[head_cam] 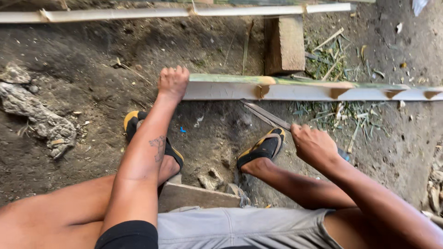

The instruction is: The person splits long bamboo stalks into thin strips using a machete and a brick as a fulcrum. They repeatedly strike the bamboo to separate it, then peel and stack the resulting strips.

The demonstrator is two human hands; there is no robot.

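Note:
My left hand [173, 83] grips the near end of a split bamboo pole [304, 90], green outside and pale inside, which lies across a wooden block [284, 44] and runs off to the right. My right hand [313, 145] is closed around the handle of a long knife [265, 115]. Its blade points up and left, with the tip just under the bamboo pole. Both hands are over bare dirt in front of my feet.
My feet in black and yellow sandals [263, 147] rest on the dirt. A second pale bamboo strip [175, 13] lies along the top. Bamboo shavings [341, 115] litter the ground at right. A grey rock-like lump [37, 115] sits at left.

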